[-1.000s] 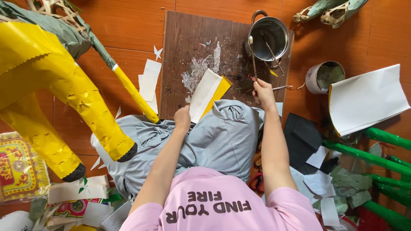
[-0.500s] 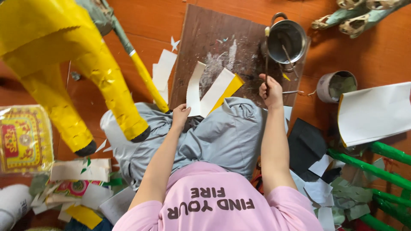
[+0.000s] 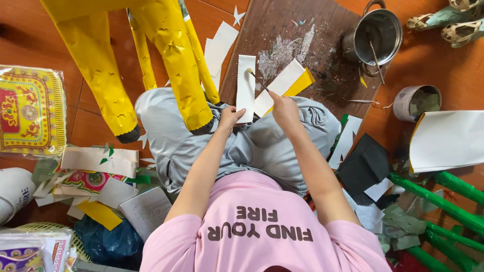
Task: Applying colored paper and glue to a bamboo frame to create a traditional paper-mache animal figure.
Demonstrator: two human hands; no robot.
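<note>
The left hand (image 3: 229,117) pinches one white paper strip (image 3: 245,88) at its bottom edge; the right hand (image 3: 285,108) is closed on a thin brush (image 3: 258,80), its tip on the strip at 11 o'clock. Pressed too hard, wet paper might tear or curl. Two more strips (image 3: 282,85) lie on the dark board (image 3: 322,55); one metal pot (image 3: 377,35) sits at 2 o'clock.

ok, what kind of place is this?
Probably a home craft workspace on a tiled floor, for paper-covered figures. The right hand brushes a white paper strip that the left hand holds over a glue-smeared board, beside a yellow paper-covered frame and a metal pot.
</note>
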